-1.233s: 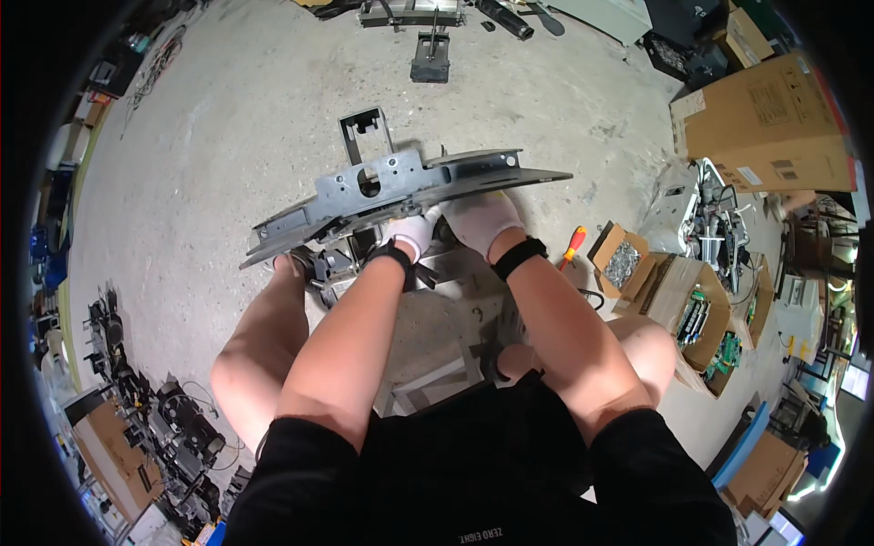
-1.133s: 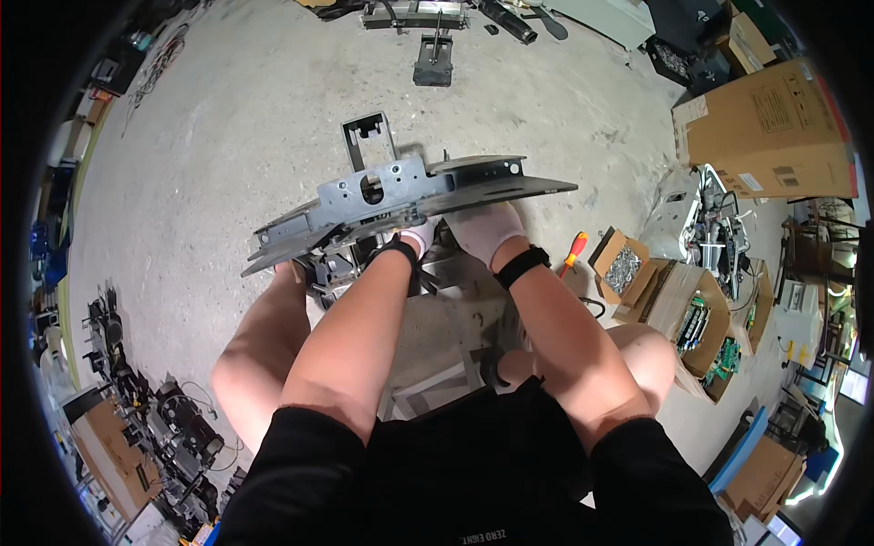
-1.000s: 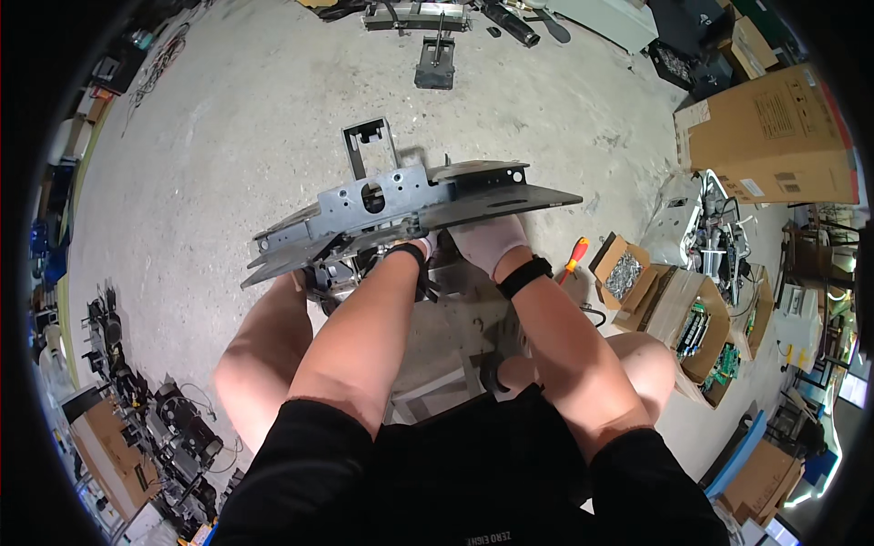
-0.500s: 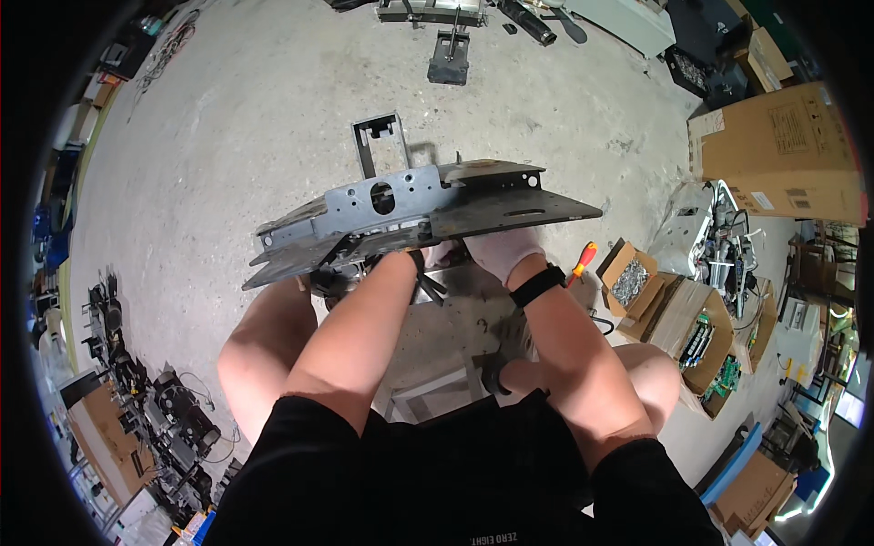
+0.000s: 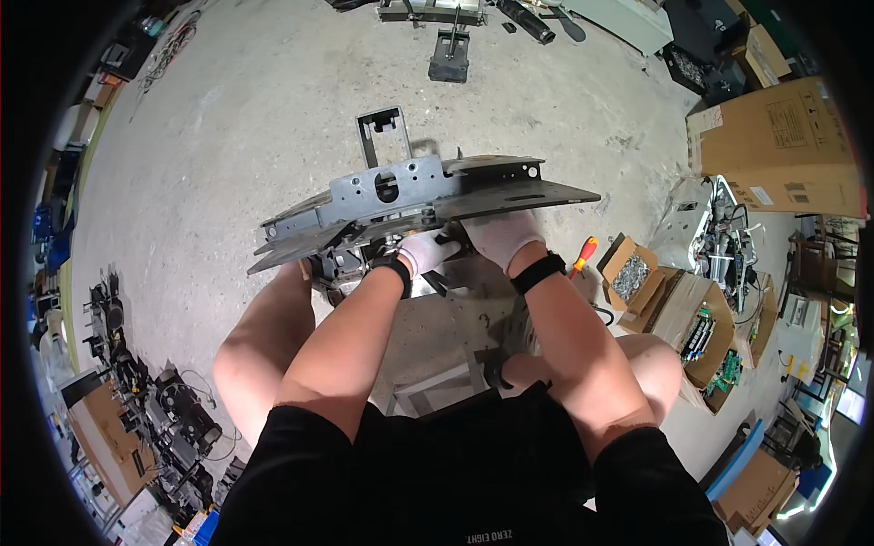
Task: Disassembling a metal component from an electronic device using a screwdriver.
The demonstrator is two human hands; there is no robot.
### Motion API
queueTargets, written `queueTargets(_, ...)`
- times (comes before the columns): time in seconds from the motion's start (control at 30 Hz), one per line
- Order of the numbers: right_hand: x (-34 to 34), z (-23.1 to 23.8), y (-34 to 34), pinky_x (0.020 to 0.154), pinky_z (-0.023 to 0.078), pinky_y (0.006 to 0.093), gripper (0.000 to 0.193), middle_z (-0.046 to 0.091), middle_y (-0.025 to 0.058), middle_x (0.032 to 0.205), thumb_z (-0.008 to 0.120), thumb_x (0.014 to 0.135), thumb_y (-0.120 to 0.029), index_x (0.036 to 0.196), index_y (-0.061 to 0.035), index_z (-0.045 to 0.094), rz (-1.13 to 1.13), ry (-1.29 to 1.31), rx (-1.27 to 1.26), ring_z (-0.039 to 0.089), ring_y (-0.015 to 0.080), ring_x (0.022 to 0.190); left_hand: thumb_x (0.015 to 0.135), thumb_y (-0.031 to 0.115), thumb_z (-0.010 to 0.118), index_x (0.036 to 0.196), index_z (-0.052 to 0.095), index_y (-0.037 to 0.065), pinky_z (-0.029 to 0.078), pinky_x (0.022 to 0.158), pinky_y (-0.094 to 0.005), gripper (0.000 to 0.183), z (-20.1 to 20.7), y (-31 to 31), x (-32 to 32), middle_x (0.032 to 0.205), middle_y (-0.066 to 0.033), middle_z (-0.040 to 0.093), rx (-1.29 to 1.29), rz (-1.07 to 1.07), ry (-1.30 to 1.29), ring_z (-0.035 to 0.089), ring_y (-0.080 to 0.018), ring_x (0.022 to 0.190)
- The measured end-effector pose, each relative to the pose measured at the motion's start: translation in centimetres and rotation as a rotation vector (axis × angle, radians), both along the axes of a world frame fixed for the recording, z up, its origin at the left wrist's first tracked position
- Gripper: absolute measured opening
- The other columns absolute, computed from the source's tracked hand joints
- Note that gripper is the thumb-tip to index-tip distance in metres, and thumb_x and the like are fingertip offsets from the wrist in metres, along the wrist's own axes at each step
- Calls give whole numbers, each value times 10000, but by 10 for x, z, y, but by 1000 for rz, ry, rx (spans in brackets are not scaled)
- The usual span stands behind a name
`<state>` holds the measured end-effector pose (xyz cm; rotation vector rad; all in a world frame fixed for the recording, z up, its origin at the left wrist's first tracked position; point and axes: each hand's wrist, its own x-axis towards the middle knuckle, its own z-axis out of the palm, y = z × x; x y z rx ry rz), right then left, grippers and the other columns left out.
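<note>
A grey and black metal frame assembly (image 5: 387, 187) with flat plates and an upright rectangular bracket (image 5: 382, 136) stands in front of me, between my knees. My left hand (image 5: 426, 252), in a white glove, is at its near underside. Its fingers are curled beside a small dark part, and what they hold I cannot make out. Under the right-hand plate (image 5: 537, 197) sits my right hand (image 5: 501, 240), also gloved, with its fingers hidden by the metal. Black bands circle both wrists. Beyond the right wrist a red and yellow screwdriver (image 5: 585, 256) stands upright.
To the right are a small carton of metal fasteners (image 5: 630, 276), a carton of circuit boards (image 5: 701, 341) and a big cardboard box (image 5: 774, 150). Dark machine parts (image 5: 182, 409) lie on the left. A black metal piece (image 5: 450, 57) is on the concrete floor ahead.
My left hand has come out from under the plate toward me and is now visible. The frame's near plate edge has risen slightly. My right hand stays about where it was.
</note>
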<state>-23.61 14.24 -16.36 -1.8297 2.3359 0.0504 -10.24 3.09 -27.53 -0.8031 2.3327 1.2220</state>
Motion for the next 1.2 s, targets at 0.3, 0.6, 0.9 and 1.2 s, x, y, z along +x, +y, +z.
queueTargets(0.3,-5,-23,12,977,463,457,291,670,152,1159,511,924,-210,1131,-87,673,31,65,-201,613,346,1097,931,337,583,1294,621,112,384,1086,-461,429,-91,-3,-30,1347,-150,598,-370,158,176,507,-370,1287)
queueTargets(0.6,-12,-39,15,973,477,443,331,650,167,1219,451,964,-233,1175,-78,653,56,48,-194,613,329,1131,862,420,658,1199,681,144,467,963,-420,436,1,2,-6,1196,-137,673,-300,223,213,608,-332,1141)
queueTargets(0.9,-3,-11,-5,850,540,412,332,715,191,969,493,920,-284,933,-38,715,-105,-114,-99,685,343,939,909,118,595,1064,680,13,552,679,-340,205,17,16,41,922,-147,711,247,458,386,691,-241,753)
queueTargets(1.2,2,7,-3,836,544,407,241,718,165,997,531,893,-188,965,-50,715,-180,-146,-71,695,317,942,967,143,589,1095,572,53,532,548,-266,157,31,48,68,903,-92,692,886,823,328,650,-165,662)
